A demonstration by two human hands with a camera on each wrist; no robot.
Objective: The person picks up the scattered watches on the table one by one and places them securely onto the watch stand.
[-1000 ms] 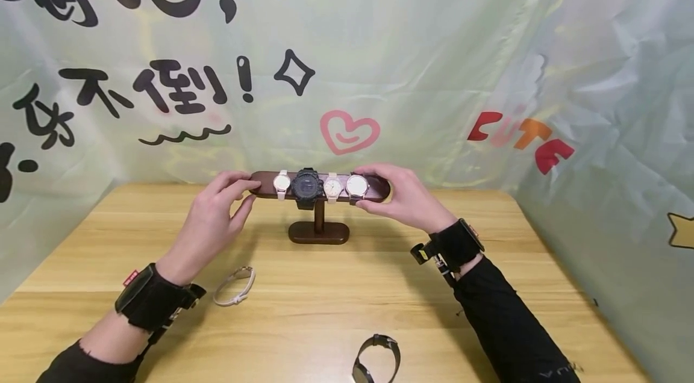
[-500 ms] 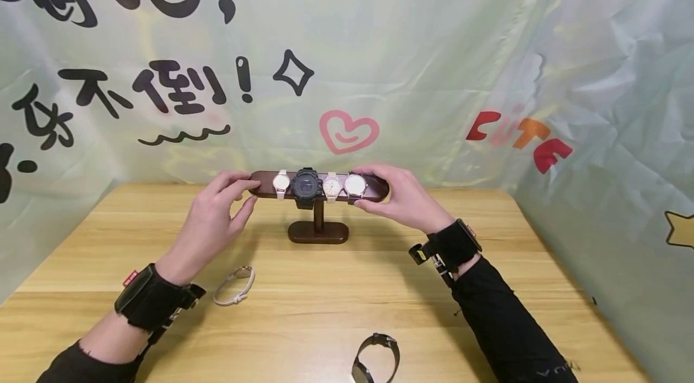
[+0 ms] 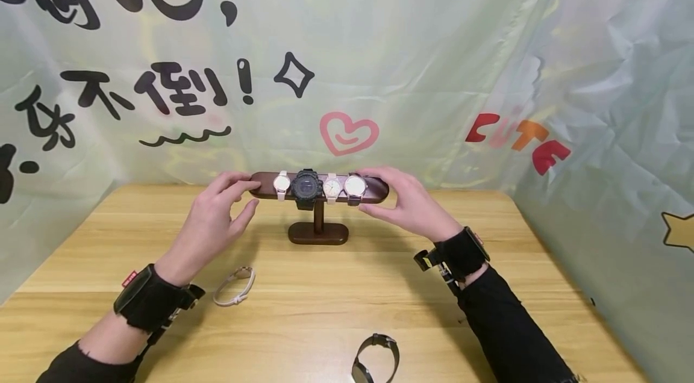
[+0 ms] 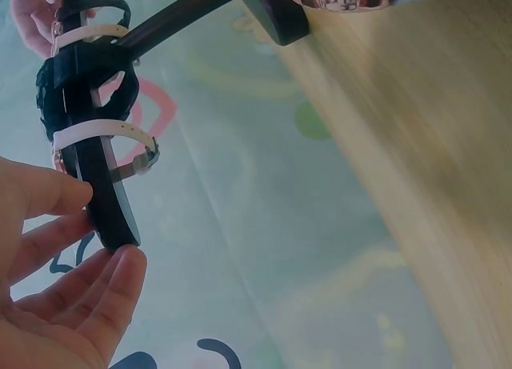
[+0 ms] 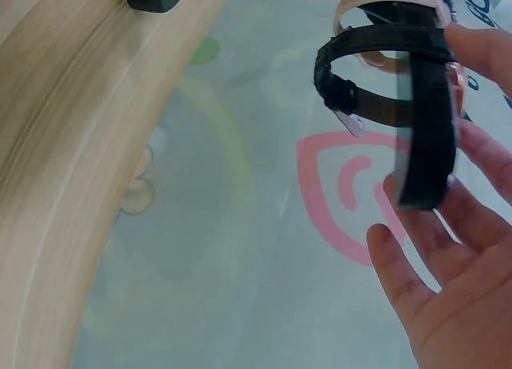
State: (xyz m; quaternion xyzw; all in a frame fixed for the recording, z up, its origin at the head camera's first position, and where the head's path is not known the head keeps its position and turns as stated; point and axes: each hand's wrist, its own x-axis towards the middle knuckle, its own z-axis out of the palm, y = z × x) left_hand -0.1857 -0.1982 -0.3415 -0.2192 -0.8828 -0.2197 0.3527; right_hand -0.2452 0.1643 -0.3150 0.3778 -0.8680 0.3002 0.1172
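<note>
A dark wooden watch stand (image 3: 318, 232) holds up a bar (image 3: 263, 185) with several watches strapped round it: a white-strap watch (image 3: 281, 183), a chunky black watch (image 3: 306, 185), a cream watch (image 3: 332, 187) and a white-faced, dark-strapped watch (image 3: 355, 185). My left hand (image 3: 246, 193) is at the bar's left end. Its fingers (image 4: 48, 194) touch the bar (image 4: 104, 185), with the thumb just below the tip. My right hand (image 3: 371, 193) brackets the right end. Its fingers pass over the top and the thumb lies under the dark-strapped watch (image 5: 360, 97), with the bar end (image 5: 424, 137) between them.
A loose cream-strap watch (image 3: 234, 286) lies on the wooden table (image 3: 325, 298) by my left wrist. A black-strap watch (image 3: 376, 359) lies near the front edge. Printed plastic sheeting (image 3: 434, 70) walls in the back and right sides.
My right wrist has dropped slightly towards me and its grasp on the bar's right end has loosened. The left hand and the watches have stayed put.
</note>
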